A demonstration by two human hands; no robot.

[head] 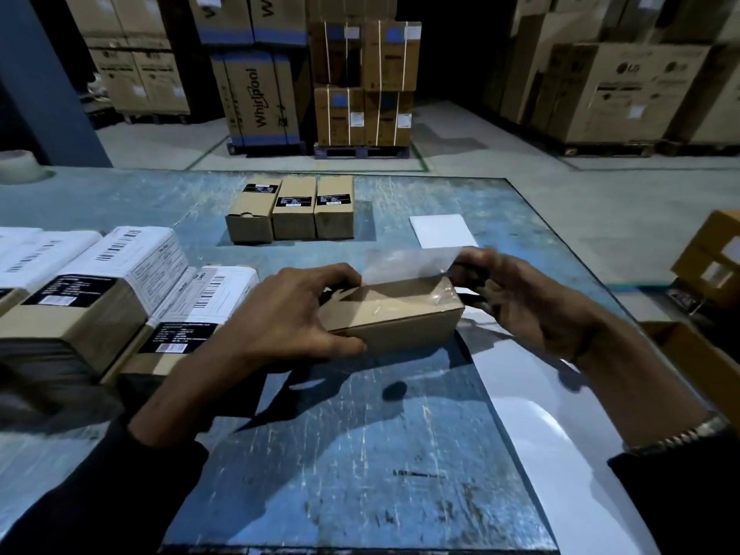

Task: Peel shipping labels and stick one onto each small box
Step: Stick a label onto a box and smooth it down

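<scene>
Gleaming clear label curls above plain box.

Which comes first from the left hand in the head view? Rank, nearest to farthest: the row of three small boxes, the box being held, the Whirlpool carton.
1. The box being held: under the left hand, table centre.
2. The row of three small boxes: farther back on the table.
3. The Whirlpool carton: on the floor beyond the table.

Tape roll far left — palletised appliance cartons behind.
</scene>
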